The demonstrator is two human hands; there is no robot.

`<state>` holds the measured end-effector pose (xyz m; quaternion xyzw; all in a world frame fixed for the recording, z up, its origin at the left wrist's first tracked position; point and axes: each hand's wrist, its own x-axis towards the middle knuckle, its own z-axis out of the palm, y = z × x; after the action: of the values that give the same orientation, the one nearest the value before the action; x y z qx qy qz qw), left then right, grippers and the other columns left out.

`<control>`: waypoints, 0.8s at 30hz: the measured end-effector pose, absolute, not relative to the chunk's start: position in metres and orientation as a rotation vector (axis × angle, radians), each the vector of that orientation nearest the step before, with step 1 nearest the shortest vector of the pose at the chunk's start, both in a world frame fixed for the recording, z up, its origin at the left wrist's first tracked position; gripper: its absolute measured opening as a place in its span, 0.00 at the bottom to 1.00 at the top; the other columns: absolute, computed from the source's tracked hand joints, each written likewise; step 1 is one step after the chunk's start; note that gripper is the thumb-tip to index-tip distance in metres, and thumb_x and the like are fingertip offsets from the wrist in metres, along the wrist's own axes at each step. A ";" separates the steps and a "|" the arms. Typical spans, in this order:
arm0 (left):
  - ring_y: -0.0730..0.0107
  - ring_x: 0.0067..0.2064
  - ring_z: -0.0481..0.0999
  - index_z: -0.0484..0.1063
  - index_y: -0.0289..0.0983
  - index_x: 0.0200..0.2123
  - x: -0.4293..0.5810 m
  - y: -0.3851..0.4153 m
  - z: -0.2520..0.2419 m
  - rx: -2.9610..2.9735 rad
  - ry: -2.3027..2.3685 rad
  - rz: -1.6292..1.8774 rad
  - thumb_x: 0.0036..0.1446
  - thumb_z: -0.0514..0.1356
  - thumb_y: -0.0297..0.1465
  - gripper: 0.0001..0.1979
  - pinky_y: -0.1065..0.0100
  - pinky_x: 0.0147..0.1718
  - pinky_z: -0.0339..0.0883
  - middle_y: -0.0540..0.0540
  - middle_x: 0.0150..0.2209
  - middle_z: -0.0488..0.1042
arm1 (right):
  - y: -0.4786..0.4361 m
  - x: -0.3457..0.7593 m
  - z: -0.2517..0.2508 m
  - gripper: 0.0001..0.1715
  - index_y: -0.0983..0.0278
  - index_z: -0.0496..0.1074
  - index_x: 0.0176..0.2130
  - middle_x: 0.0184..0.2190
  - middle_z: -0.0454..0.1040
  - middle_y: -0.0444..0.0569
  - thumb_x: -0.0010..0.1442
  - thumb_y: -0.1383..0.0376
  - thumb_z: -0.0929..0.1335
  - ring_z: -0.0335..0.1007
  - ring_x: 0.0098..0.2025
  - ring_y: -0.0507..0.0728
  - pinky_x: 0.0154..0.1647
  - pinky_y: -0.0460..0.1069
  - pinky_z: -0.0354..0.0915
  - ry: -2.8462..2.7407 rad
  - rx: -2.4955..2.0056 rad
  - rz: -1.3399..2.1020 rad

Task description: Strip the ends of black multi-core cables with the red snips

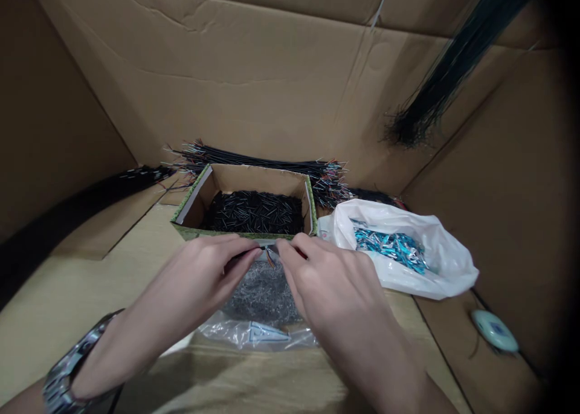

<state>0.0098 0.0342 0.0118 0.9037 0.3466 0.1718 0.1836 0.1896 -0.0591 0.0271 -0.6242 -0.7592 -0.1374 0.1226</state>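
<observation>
My left hand [212, 269] and my right hand [326, 275] meet at the middle, fingers pinched together on a thin wire [270, 255] with bare reddish strands and a small sleeve at its end. They hover over a clear plastic bag [263, 317] of small grey metal parts. Just beyond my fingertips stands a small cardboard box [199, 190] filled with short black tube pieces [256, 211]. A metal watch [67, 371] is on my left wrist.
A white plastic bag [444, 263] holding blue-silver pieces [392, 248] lies at the right. Bundles of black wires [267, 160] lie behind the box, another bundle [444, 75] hangs at upper right, another [67, 208] at left. Cardboard walls surround the bench. A pale round device [493, 329] sits at the right.
</observation>
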 end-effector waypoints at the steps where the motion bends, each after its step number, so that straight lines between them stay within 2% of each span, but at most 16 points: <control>1: 0.65 0.32 0.77 0.77 0.40 0.38 0.010 0.034 0.011 2.553 0.975 0.485 0.71 0.54 0.37 0.14 0.66 0.32 0.63 0.48 0.36 0.81 | -0.060 0.190 0.027 0.07 0.62 0.75 0.39 0.31 0.73 0.45 0.64 0.74 0.70 0.71 0.31 0.60 0.25 0.54 0.40 -2.211 -1.821 -0.388; 5: 0.66 0.32 0.76 0.78 0.41 0.40 0.011 0.035 0.011 2.564 0.923 0.464 0.71 0.54 0.36 0.13 0.66 0.32 0.63 0.49 0.35 0.80 | -0.061 0.192 0.025 0.07 0.62 0.74 0.36 0.30 0.74 0.44 0.64 0.74 0.70 0.71 0.30 0.59 0.25 0.54 0.39 -2.210 -1.795 -0.345; 8: 0.66 0.33 0.77 0.79 0.42 0.42 0.008 0.037 0.016 2.535 0.832 0.476 0.71 0.55 0.36 0.12 0.67 0.32 0.65 0.49 0.35 0.81 | -0.058 0.199 0.028 0.08 0.62 0.74 0.35 0.30 0.74 0.45 0.66 0.73 0.68 0.71 0.29 0.59 0.25 0.54 0.43 -2.150 -1.801 -0.310; 11: 0.66 0.37 0.79 0.79 0.44 0.45 0.003 0.037 0.026 2.441 0.771 0.540 0.70 0.57 0.37 0.11 0.69 0.36 0.68 0.50 0.39 0.82 | -0.053 0.214 0.038 0.05 0.62 0.76 0.42 0.36 0.78 0.46 0.68 0.68 0.68 0.74 0.34 0.58 0.29 0.53 0.56 -1.992 -1.719 -0.176; 13: 0.66 0.39 0.79 0.79 0.45 0.45 -0.001 0.037 0.032 2.361 0.709 0.554 0.70 0.57 0.37 0.10 0.71 0.38 0.70 0.52 0.40 0.82 | -0.049 0.228 0.046 0.09 0.61 0.74 0.49 0.43 0.79 0.45 0.68 0.65 0.69 0.75 0.41 0.56 0.39 0.51 0.63 -1.903 -1.547 0.022; 15: 0.68 0.38 0.78 0.80 0.46 0.44 -0.003 0.036 0.036 2.273 0.649 0.535 0.70 0.57 0.37 0.10 0.72 0.37 0.70 0.53 0.38 0.81 | -0.047 0.241 0.052 0.15 0.58 0.73 0.52 0.45 0.79 0.43 0.65 0.66 0.72 0.74 0.44 0.53 0.44 0.47 0.66 -1.861 -1.336 0.260; 19: 0.72 0.29 0.69 0.81 0.45 0.41 -0.003 0.033 0.036 2.039 0.549 0.438 0.70 0.55 0.38 0.13 0.74 0.28 0.62 0.53 0.30 0.75 | -0.046 0.251 0.053 0.21 0.58 0.75 0.50 0.42 0.79 0.40 0.58 0.73 0.75 0.72 0.35 0.48 0.33 0.41 0.65 -1.896 -0.936 0.628; 22: 0.73 0.26 0.59 0.80 0.41 0.40 0.001 0.031 0.032 1.866 0.438 0.325 0.70 0.55 0.41 0.16 0.73 0.24 0.54 0.53 0.25 0.65 | -0.048 0.244 0.050 0.22 0.63 0.79 0.44 0.35 0.79 0.41 0.51 0.80 0.75 0.70 0.32 0.47 0.32 0.41 0.63 -1.941 -0.766 0.677; 24: 0.73 0.27 0.58 0.81 0.39 0.39 0.004 0.028 0.031 1.814 0.389 0.300 0.69 0.55 0.42 0.17 0.72 0.24 0.52 0.52 0.25 0.63 | -0.049 0.237 0.049 0.20 0.66 0.81 0.41 0.30 0.76 0.42 0.49 0.82 0.75 0.68 0.30 0.48 0.31 0.42 0.63 -1.937 -0.712 0.650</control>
<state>0.0043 0.0283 0.0314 0.7794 0.1669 0.1290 0.5900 0.2368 -0.0489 0.0486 -0.2904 -0.7904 0.2652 0.4696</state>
